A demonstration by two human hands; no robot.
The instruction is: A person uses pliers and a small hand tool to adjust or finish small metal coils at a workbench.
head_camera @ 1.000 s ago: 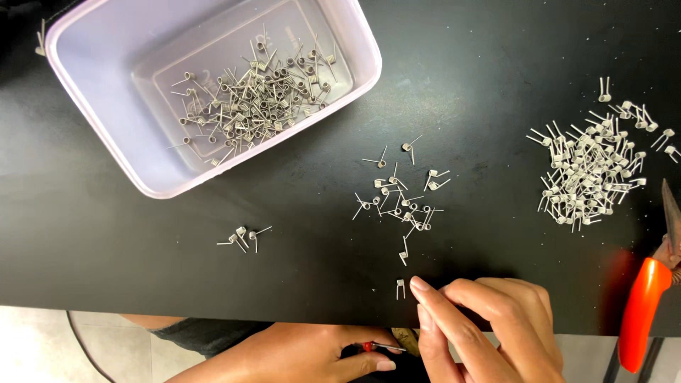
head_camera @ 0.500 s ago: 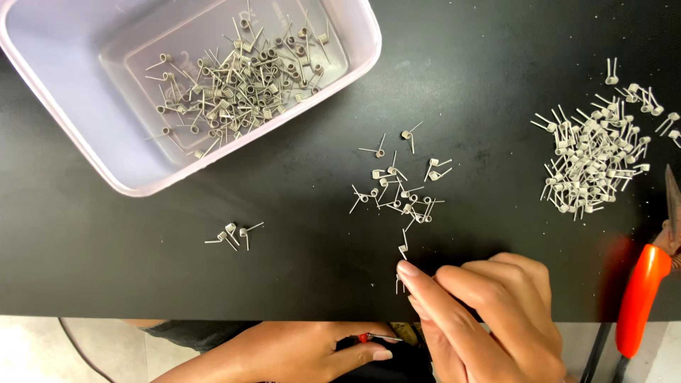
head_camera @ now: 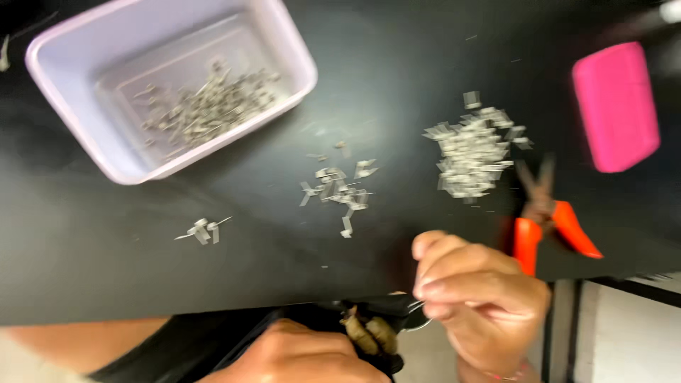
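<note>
My right hand (head_camera: pixel 477 298) hovers at the black table's (head_camera: pixel 106 269) near edge, its fingertips pinched on a small wire spring (head_camera: pixel 420 306). Below the edge my left hand (head_camera: pixel 305 354) grips a dark hand tool (head_camera: pixel 372 328), whose tip meets the pinched spring. Just beyond my right hand lies a loose scatter of springs (head_camera: pixel 337 188). The view is blurred by motion.
A pale lilac tray (head_camera: pixel 298 78) holding several springs sits at the far left. A larger spring pile (head_camera: pixel 472 152) lies to the right, with orange-handled cutters (head_camera: pixel 546 230) beside it and a pink block (head_camera: pixel 616 106) further right. A few springs (head_camera: pixel 202 230) lie at the near left.
My right hand has lifted off the table with a spring and come back to the tool in my left hand. The view has swung right, bringing the pink block in.
</note>
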